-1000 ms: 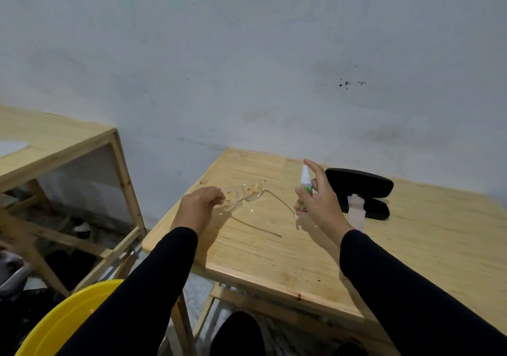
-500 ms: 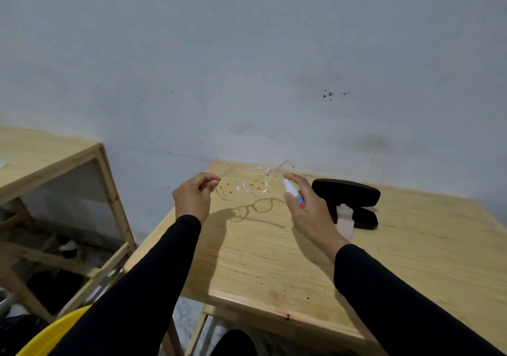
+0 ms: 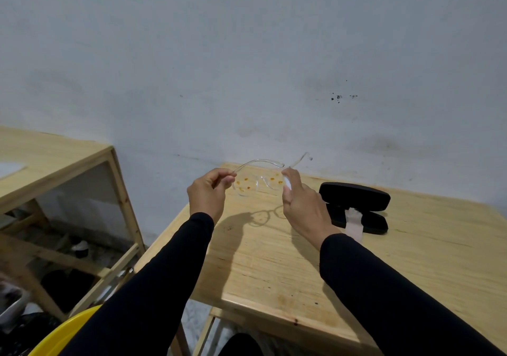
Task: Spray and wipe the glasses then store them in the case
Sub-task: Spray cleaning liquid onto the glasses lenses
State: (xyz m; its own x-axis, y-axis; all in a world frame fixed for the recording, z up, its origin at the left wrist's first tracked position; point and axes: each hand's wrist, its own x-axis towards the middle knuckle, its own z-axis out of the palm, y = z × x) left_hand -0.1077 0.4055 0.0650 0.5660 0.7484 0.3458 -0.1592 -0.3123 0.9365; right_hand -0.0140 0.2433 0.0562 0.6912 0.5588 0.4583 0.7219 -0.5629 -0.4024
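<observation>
Both arms reach forward in black sleeves, forearms angled inward so the hands nearly meet. The left hand is curled, back to the camera, thumb and fingers pinched together at its upper right. The right hand sits just beside it, wrist bent, fingers wrapped closed with the index finger raised on top. Both hover above the tabletop.
</observation>
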